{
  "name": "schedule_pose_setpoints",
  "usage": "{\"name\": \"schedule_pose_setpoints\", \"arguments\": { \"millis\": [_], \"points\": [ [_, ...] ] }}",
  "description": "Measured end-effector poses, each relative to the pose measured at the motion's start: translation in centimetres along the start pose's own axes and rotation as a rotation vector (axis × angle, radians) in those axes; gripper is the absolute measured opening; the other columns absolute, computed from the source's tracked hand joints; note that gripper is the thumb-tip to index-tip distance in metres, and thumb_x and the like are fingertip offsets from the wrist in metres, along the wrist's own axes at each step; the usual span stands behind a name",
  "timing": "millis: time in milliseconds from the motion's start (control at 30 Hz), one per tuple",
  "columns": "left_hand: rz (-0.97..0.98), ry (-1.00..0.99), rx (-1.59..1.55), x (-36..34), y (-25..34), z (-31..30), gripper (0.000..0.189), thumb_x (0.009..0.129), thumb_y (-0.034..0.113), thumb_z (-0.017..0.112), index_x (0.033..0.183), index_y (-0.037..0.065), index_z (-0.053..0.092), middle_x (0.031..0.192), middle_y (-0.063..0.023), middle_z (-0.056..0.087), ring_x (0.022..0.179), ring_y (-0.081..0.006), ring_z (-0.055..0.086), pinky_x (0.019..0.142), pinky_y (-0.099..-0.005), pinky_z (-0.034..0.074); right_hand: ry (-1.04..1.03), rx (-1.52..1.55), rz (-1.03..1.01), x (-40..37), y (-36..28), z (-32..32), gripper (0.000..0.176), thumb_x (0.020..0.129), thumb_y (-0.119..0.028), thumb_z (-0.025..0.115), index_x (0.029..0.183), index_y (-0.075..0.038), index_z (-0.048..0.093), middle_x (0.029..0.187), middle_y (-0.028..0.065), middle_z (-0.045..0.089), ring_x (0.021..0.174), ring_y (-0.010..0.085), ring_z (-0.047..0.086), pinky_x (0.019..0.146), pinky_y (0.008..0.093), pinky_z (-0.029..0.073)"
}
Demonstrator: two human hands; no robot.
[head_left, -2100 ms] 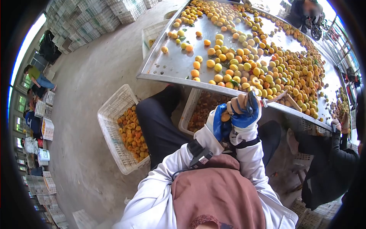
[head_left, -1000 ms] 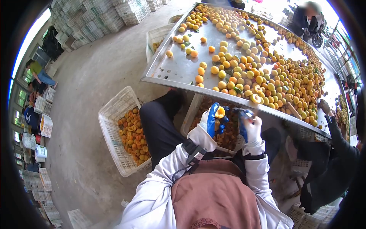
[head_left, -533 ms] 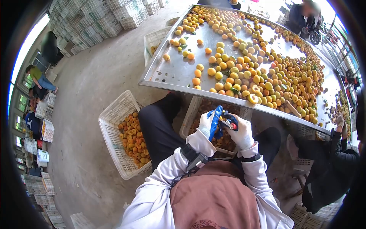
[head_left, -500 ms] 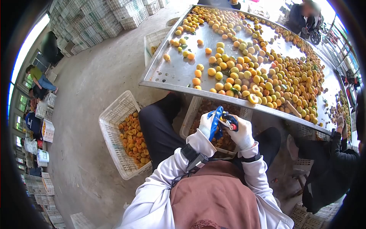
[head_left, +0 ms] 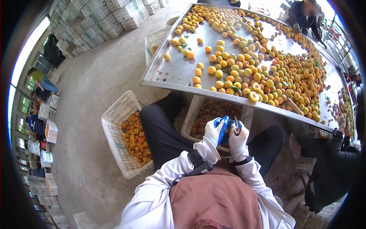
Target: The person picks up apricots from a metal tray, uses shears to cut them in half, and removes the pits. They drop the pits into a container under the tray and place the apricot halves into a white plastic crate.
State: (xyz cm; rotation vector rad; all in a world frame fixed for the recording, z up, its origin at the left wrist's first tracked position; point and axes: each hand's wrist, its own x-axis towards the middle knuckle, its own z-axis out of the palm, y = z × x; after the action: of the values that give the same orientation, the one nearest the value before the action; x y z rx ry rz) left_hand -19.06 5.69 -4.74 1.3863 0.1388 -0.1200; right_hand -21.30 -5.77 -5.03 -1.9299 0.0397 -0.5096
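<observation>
My left hand [head_left: 214, 131], in a white glove with blue-coated fingers, is closed. Whatever its fingers may hold is hidden. Close beside it, my right hand [head_left: 238, 140] in a similar glove grips a small metal hand tool [head_left: 236, 127] with narrow bright prongs pointing up. Both hands are over a white crate [head_left: 186, 129] of dark reddish-brown pieces between my knees. Left of my leg, another white crate [head_left: 111, 132] holds many halved apricots [head_left: 137, 139]. Ahead, whole apricots [head_left: 244, 66] cover much of a metal table [head_left: 173, 70], and a cut apricot half [head_left: 253, 96] lies by its near edge.
The table's raised metal rim [head_left: 228, 100] runs just beyond my hands. A person in dark clothes [head_left: 328, 168] sits at my right, hands at the table. Another person [head_left: 305, 17] is at the far side. Stacked crates [head_left: 85, 23] stand at the back left.
Both hands have dropped slightly toward me, and the right hand has turned so that the tool's prongs point upward. The person across the table has shifted, with an arm lower now.
</observation>
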Motion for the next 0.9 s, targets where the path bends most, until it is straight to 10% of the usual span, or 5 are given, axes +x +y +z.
{"name": "schedule_pose_setpoints", "arguments": {
  "millis": [167, 300, 400, 533, 900],
  "points": [
    [-0.193, -0.007, -0.221, -0.2, 5.2, -2.0, 0.036, 0.098, 0.037, 0.063, 0.094, 0.002, 0.069, 0.068, -0.0059, 0.064, 0.050, -0.0127, 0.058, 0.042, -0.0260, 0.045, 0.117, 0.108, 0.173, 0.4, 1.3, -0.6, 0.008, 0.087, -0.003, 0.064, 0.092, 0.001, 0.068, 0.072, 0.0087, 0.065, 0.068, 0.0123, 0.060, 0.064, 0.0292, 0.048],
    [0.519, 0.083, 0.301, -3.6, 14.0, -9.4, 0.071, 0.058, 0.034, 0.076, 0.119, 0.002, 0.062, 0.096, -0.0024, 0.062, 0.079, -0.0103, 0.061, 0.065, -0.0215, 0.049, 0.033, 0.101, 0.152, 1.2, 1.7, -1.3, 0.010, 0.087, -0.007, 0.069, 0.095, 0.000, 0.069, 0.073, 0.0089, 0.066, 0.066, 0.0121, 0.059, 0.065, 0.0288, 0.049],
    [0.303, 0.534, 0.266, -5.3, 17.6, -16.3, 0.029, 0.102, 0.027, 0.055, 0.108, 0.001, 0.068, 0.085, -0.0022, 0.065, 0.077, -0.0094, 0.063, 0.060, -0.0258, 0.051, -0.044, -0.018, 0.176, 1.4, 2.3, -1.3, 0.017, 0.085, -0.016, 0.075, 0.092, -0.002, 0.068, 0.073, 0.0120, 0.067, 0.064, 0.0208, 0.064, 0.064, 0.0323, 0.050],
    [0.656, 0.729, 1.535, -6.5, 18.2, -25.1, 0.027, 0.091, 0.017, 0.069, 0.113, 0.002, 0.067, 0.110, -0.0128, 0.066, 0.102, -0.0289, 0.063, 0.091, -0.0400, 0.050, -0.201, -0.244, 0.289, 1.7, 2.0, -1.2, 0.034, 0.083, -0.034, 0.078, 0.088, -0.004, 0.063, 0.076, 0.0187, 0.068, 0.075, 0.0413, 0.065, 0.065, 0.0431, 0.052],
    [0.838, 0.122, 1.703, 14.4, 13.2, -10.6, 0.045, 0.090, 0.044, 0.065, 0.109, 0.004, 0.066, 0.099, -0.0173, 0.069, 0.095, -0.0335, 0.065, 0.087, -0.0432, 0.049, -0.295, -0.254, 0.134, 0.0, 0.7, -0.6, 0.028, 0.087, -0.027, 0.073, 0.092, -0.004, 0.058, 0.079, 0.0201, 0.067, 0.076, 0.0413, 0.066, 0.065, 0.0463, 0.052]
  ]
}}
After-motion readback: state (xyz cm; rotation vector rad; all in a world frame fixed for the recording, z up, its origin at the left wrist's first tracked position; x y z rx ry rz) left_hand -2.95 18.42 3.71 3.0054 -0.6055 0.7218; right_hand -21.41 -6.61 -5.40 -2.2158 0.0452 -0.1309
